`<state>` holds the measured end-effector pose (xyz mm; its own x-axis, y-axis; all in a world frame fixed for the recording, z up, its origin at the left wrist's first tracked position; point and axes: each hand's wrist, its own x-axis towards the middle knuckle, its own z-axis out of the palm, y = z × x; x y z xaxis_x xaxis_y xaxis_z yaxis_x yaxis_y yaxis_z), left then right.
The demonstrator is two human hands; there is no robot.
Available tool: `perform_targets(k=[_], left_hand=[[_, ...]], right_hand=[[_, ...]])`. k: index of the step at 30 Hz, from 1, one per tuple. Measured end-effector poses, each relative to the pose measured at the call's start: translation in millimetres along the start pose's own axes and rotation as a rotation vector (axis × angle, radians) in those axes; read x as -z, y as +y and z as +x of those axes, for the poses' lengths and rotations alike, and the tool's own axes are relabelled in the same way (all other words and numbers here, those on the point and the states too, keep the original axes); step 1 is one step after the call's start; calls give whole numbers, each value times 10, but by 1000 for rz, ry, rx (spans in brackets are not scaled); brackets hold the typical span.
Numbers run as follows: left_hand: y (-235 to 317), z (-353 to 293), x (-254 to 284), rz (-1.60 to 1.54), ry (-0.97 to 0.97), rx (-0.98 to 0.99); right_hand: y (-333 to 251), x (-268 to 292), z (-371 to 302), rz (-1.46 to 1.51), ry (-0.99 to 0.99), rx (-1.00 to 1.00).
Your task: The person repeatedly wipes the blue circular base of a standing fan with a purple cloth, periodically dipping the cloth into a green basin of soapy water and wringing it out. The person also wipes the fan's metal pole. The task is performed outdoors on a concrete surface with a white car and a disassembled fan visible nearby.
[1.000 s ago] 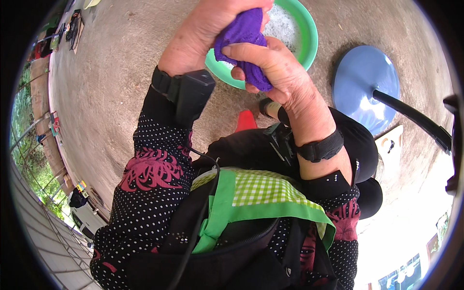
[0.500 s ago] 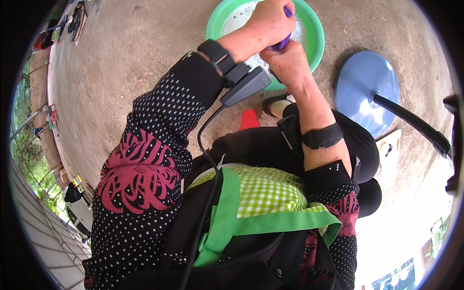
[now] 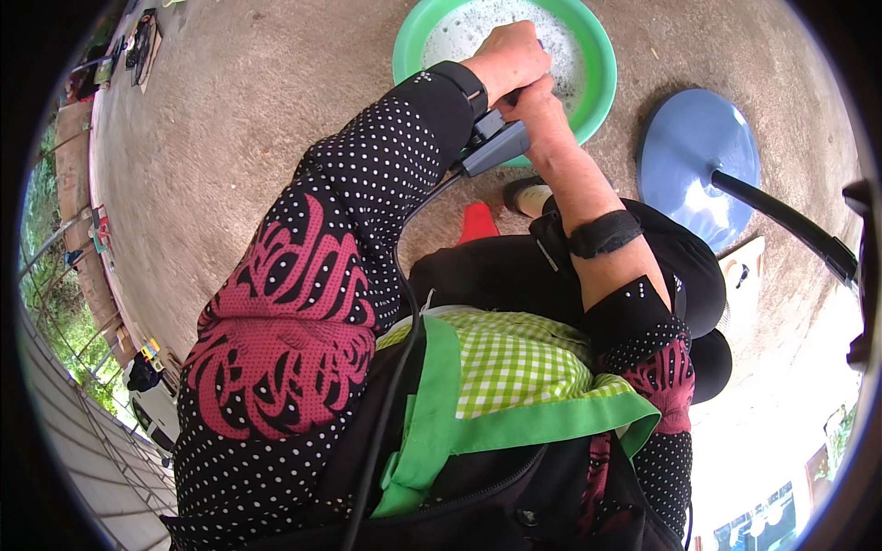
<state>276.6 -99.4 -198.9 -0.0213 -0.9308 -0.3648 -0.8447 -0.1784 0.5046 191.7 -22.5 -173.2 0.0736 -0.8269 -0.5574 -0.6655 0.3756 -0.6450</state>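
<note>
Both my hands are together over the near part of a round green basin (image 3: pixel 602 87) that holds white, sudsy water (image 3: pixel 457 37). My left hand (image 3: pixel 511 59) is closed, with its fingers wrapped round a purple cloth. Just nearer to me, my right hand (image 3: pixel 542 112) is closed too and presses up against the left one. Only a sliver of the purple cloth (image 3: pixel 540 44) shows beside the left knuckles; the fists hide the rest. A dark grey device (image 3: pixel 497 149) with a cable hangs by my left wrist.
On the right stands a round blue-grey base (image 3: pixel 684 174) with a black pole (image 3: pixel 781 219) leaning toward the right edge. A red object (image 3: pixel 478 222) lies on the concrete floor (image 3: pixel 248 101) between the basin and my lap, next to a shoe (image 3: pixel 528 196).
Both hands have come nearer to me and lower, still gripping the purple cloth. The left forearm has swung right, and less of the cloth shows now.
</note>
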Motion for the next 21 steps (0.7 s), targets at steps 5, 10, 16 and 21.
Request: perform_targets(k=[5,10,16,21], left_hand=[[-172,81,-75,-185,69,77],[-318,66,133,-770,12,145],[-263,-221,482,-1207,-194,145],[-190,-466,944,-1180,-216,-324]], right_hand=[[-63,29,-42,-90,1,67],[-152,82,-59,-291,29,251],[-274,193,-51,166,-27,151],[-351,473,-104,1166,-300,-63]])
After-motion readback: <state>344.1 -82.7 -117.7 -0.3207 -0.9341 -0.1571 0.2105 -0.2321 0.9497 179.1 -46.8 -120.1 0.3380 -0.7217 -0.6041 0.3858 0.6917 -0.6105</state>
